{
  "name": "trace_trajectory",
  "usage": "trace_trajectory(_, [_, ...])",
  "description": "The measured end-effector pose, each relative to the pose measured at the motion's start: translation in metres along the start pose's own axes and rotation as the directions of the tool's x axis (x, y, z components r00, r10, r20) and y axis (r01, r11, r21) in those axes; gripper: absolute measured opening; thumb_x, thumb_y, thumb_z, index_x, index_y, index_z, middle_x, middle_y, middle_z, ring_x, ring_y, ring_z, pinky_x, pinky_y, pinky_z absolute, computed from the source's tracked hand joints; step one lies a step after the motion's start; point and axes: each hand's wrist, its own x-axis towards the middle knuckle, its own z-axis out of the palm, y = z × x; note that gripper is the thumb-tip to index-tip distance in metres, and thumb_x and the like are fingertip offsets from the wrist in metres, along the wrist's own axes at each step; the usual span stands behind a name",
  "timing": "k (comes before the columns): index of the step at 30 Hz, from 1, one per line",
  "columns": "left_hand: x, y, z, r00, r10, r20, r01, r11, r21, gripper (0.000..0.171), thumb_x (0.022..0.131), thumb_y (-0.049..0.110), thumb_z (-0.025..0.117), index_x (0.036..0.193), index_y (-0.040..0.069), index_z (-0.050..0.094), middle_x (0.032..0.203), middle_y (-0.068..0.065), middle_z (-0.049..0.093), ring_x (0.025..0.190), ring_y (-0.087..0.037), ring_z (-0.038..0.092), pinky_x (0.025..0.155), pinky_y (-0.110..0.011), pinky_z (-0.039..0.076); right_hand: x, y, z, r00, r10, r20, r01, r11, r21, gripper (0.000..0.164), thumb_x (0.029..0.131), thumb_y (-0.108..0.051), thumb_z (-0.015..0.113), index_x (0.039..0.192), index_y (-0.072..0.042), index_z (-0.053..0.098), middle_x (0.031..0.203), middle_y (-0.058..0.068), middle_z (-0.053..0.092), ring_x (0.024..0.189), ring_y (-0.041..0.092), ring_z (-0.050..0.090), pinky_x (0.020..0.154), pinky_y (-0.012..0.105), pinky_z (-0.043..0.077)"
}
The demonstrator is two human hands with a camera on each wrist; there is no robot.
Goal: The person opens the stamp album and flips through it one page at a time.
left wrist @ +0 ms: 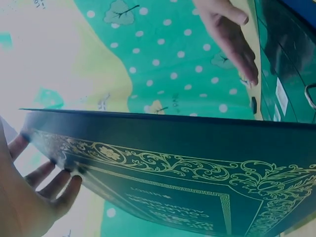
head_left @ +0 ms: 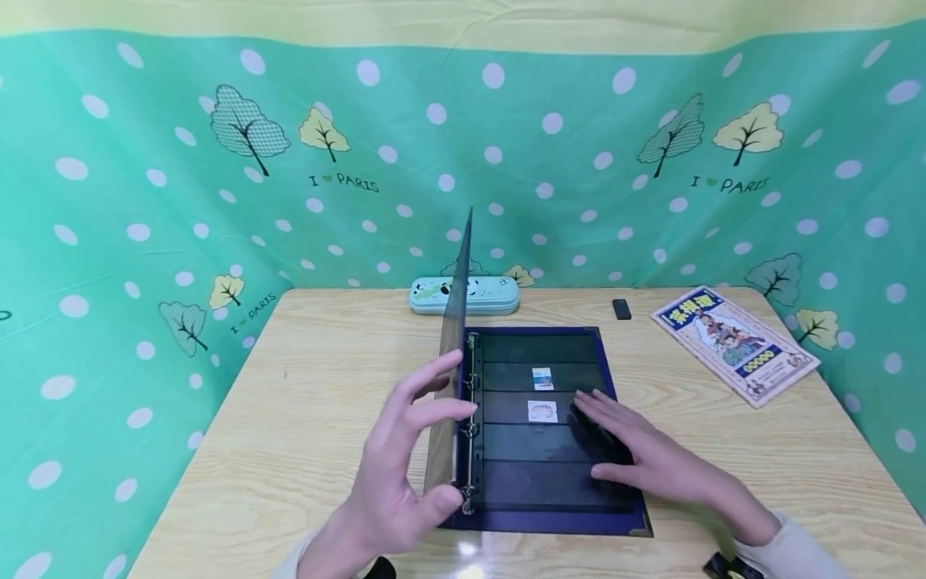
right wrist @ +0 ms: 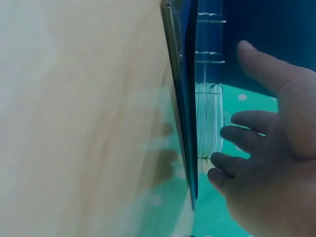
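A dark blue ring-bound collection album (head_left: 557, 489) lies spread out on the wooden table, its front cover (head_left: 450, 338) standing nearly upright. Gold scrollwork and lettering decorate the outside of that cover (left wrist: 168, 170) in the left wrist view. My left hand (head_left: 394, 458) is at the cover's outer side, fingers spread and fingertips right at its edge. Two small stamps, one blue (head_left: 542, 379) and one whitish with a reddish print (head_left: 542, 412), sit in strips of the black page. Over the page's right side is my right hand (head_left: 654, 462), fingers extended, holding nothing.
Behind the album lies a light blue pencil case (head_left: 499, 297), partly covered by the raised cover. A small black object (head_left: 621, 309) and a colourful booklet (head_left: 736, 346) rest at the back right. A green dotted curtain (head_left: 405, 201) borders the table (head_left: 289, 418).
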Motion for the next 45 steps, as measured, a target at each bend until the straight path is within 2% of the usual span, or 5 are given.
trace_trajectory(7, [-0.003,-0.002,-0.006,0.981,0.007,-0.192,-0.013,0.999,-0.033,0.061,0.115,0.049,0.050,0.122,-0.009,0.067,0.147,-0.035,0.061,0.138,-0.039,0.064,0.113,-0.041,0.055,-0.010,0.013,-0.002,0.999,-0.007,0.048,0.009,0.999,-0.032,0.100,0.096,-0.055,0.083,0.174,-0.013,0.038,0.182,0.021,0.025,0.163,0.059,0.018,0.120,0.084,0.028])
trace_trajectory(14, [-0.001,-0.004,-0.010,0.948,0.031,-0.318,-0.055,0.996,-0.066,0.060,0.115,0.045,0.054,0.114,-0.013,0.068,0.141,-0.030,0.068,0.135,-0.033,0.067,0.110,-0.034,0.057,-0.017,0.022,0.003,0.999,-0.039,0.037,0.043,0.993,-0.107,0.106,0.092,-0.064,0.080,0.175,-0.015,0.037,0.183,0.015,0.025,0.167,0.050,0.016,0.127,0.014,-0.003])
trace_trajectory(25, [-0.019,-0.004,-0.039,0.898,-0.082,-0.431,-0.041,0.963,-0.267,0.049,0.113,0.032,0.060,0.122,-0.015,0.068,0.146,-0.025,0.068,0.140,-0.031,0.064,0.116,-0.031,0.050,-0.022,0.025,0.001,0.997,-0.070,0.025,0.072,0.989,-0.129,0.104,0.093,-0.062,0.080,0.175,-0.014,0.037,0.183,0.015,0.026,0.172,0.031,0.011,0.118,0.004,-0.009])
trace_trajectory(34, [-0.062,-0.013,-0.078,0.795,-0.299,-0.527,-0.010,0.863,-0.505,0.043,0.107,0.011,0.056,0.125,-0.027,0.062,0.145,-0.034,0.066,0.138,-0.040,0.064,0.110,-0.032,0.058,-0.026,0.028,0.001,0.998,-0.060,0.010,0.061,0.990,-0.127,0.104,0.092,-0.062,0.080,0.175,-0.015,0.038,0.181,0.017,0.030,0.172,0.027,0.012,0.120,0.003,-0.007])
trace_trajectory(45, [-0.103,-0.023,-0.108,0.592,-0.419,-0.689,-0.072,0.823,-0.563,0.049,0.101,0.003,0.046,0.127,-0.038,0.053,0.136,-0.045,0.065,0.124,-0.047,0.071,0.102,-0.042,0.062,-0.026,0.028,0.001,0.999,-0.049,0.016,0.051,0.992,-0.112,0.105,0.092,-0.063,0.080,0.175,-0.017,0.037,0.182,0.016,0.029,0.172,0.022,0.010,0.119,0.002,-0.005])
